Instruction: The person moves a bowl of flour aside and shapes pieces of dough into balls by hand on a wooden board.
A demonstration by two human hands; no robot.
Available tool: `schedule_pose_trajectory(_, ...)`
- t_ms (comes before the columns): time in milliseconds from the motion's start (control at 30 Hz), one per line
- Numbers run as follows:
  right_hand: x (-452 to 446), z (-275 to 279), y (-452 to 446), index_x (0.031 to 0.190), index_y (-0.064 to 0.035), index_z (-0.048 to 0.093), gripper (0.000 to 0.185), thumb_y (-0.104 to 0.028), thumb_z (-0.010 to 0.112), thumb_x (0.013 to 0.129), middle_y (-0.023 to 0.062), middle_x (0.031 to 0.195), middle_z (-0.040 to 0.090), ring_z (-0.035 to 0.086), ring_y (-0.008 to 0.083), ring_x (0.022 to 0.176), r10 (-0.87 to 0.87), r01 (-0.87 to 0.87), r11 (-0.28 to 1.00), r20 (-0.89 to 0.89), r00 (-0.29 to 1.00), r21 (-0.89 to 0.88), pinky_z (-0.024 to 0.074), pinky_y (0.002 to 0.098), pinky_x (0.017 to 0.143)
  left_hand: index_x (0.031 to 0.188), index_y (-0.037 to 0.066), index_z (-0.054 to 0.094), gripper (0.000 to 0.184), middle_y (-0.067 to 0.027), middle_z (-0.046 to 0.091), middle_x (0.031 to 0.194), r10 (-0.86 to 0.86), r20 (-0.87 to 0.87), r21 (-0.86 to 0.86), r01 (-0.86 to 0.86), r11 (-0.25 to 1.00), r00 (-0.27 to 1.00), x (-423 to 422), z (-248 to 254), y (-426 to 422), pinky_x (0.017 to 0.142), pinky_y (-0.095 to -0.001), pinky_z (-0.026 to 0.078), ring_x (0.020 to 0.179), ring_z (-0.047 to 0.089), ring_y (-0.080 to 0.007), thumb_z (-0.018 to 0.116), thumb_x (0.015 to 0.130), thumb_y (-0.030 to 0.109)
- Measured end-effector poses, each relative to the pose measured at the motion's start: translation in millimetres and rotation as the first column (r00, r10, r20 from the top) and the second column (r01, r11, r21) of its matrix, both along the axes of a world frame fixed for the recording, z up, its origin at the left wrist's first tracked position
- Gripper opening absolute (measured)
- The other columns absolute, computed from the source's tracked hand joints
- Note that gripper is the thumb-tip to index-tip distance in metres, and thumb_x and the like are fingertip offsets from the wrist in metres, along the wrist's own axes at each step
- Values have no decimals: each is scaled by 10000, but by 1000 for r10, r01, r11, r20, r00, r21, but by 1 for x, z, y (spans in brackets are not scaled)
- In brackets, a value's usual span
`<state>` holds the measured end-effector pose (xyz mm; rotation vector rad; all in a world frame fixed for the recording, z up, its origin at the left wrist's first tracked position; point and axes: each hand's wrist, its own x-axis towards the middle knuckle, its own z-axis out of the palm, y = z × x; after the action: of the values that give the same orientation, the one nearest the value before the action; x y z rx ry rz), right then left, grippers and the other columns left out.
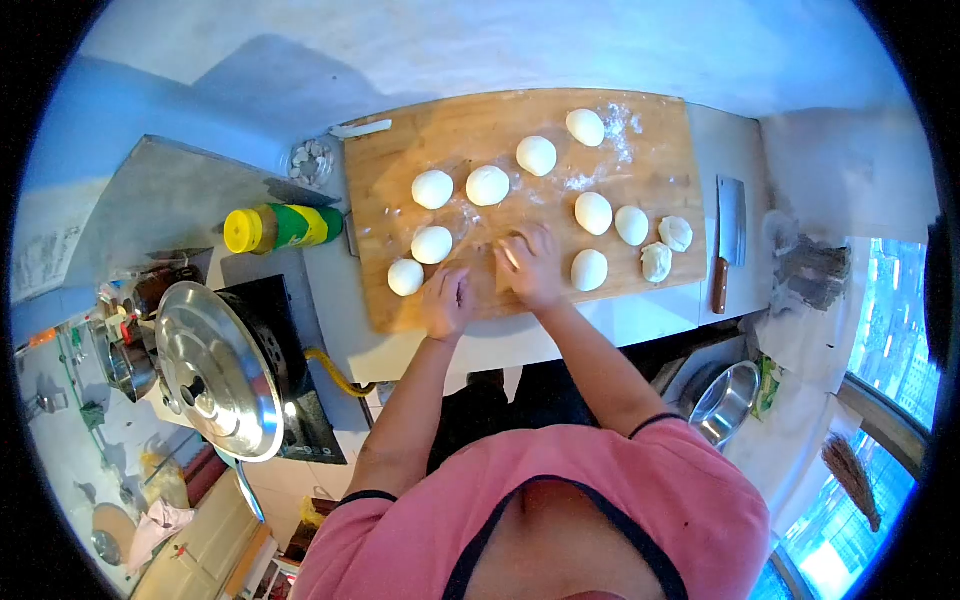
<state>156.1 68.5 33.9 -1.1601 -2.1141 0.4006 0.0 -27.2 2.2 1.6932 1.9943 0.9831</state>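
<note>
Both of my hands are over the front part of a floured wooden board. My left hand point(447, 300) has its fingers curled in at the board's front edge, just below a round dough ball point(432, 245); whether it holds anything is hidden. My right hand point(529, 266) rests on the board point(380, 300) with its fingers bent and slightly apart, and no object shows in it. Several smooth white dough balls lie behind and on both sides of my hands. Two rougher dough lumps point(656, 262) sit near the board's right edge.
A cleaver point(731, 225) lies right of the board. To the left are a yellow-green jar point(280, 228), a glass dish point(311, 163) and a lidded pan point(220, 375) on a black stove. A metal bowl point(725, 403) stands lower right.
</note>
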Motion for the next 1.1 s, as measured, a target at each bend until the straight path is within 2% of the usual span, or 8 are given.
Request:
schedule_pose_trajectory(233, -10, -44, -27, 983, -82, 630, 318, -111, 717, 679, 129, 1148, 540, 528, 365, 1041, 252, -261, 960, 91, 963, 105, 451, 479, 828, 996, 51, 601, 218, -143, 598, 887, 4, 33, 121, -8, 993, 999, 1, -3, 7, 698, -401, 477, 791, 581, -321, 571, 781, 34)
schedule_pose_trajectory(400, 19, -27, -46, 983, -73, 609, 303, -75, 694, 692, 143, 1091, 560, 543, 344, 1035, -66, 67, 997, 30, 997, -40, 456, 468, 843, 989, 24, 585, 181, -157, 602, 856, 3, 90, 96, -12, 995, 996, -2, -2, 2, 660, -401, 470, 747, 571, -330, 555, 813, -4)
schedule_pose_trajectory(567, -11, -52, -28, 955, -106, 618, 273, -127, 700, 695, 133, 1068, 550, 526, 363, 1045, 297, -303, 948, 69, 952, 99, 442, 489, 878, 1008, 38, 588, 241, -158, 613, 925, 8, 35, 169, -14, 986, 999, -1, -5, 3, 718, -407, 485, 823, 595, -337, 552, 774, -6)
schedule_pose_trajectory(800, -2, -26, -47, 890, -71, 615, 248, -159, 708, 677, 132, 1015, 561, 535, 338, 1025, 124, -125, 991, -28, 992, -46, 421, 476, 925, 1006, 36, 586, 250, -161, 608, 919, 11, -27, 130, -7, 991, 1000, 1, -1, 4, 724, -406, 488, 840, 595, -332, 545, 767, -25)
schedule_pose_trajectory(867, -7, -15, -22, 902, -57, 615, 276, -194, 710, 681, 149, 1029, 550, 534, 338, 1018, 498, -500, 862, 47, 866, 83, 415, 471, 930, 1011, 34, 584, 240, -157, 606, 920, 8, 1, 125, -8, 992, 1000, 2, 0, 5, 726, -409, 485, 844, 592, -333, 534, 780, -10)
schedule_pose_trajectory(900, -8, -7, 4, 982, -57, 608, 311, -211, 681, 721, 163, 1077, 530, 493, 345, 1107, 556, -468, 819, 254, 791, -333, 385, 490, 960, 1013, 33, 584, 235, -160, 605, 917, 14, -7, 140, -13, 990, 1000, 2, 0, 5, 728, -413, 482, 841, 590, -337, 533, 787, -3)
schedule_pose_trajectory(933, -8, -2, 13, 982, -57, 608, 311, -211, 681, 721, 163, 1077, 530, 493, 345, 1107, 555, -470, 819, 250, 793, -329, 385, 490, 960, 1016, 33, 584, 230, -162, 604, 915, 21, -16, 153, -19, 988, 1000, 2, -2, 4, 729, -417, 480, 839, 588, -340, 533, 793, 4)
schedule_pose_trajectory(1100, 9, 27, -7, 1171, -30, 518, 414, -169, 633, 800, 158, 1190, 509, 455, 352, 1153, 267, -304, 898, -157, 951, -317, 329, 481, 1017, 1093, 18, 556, 260, -190, 596, 954, 33, 22, 47, -34, 998, 999, 1, -7, 1, 758, -424, 461, 861, 572, -365, 479, 904, 179)
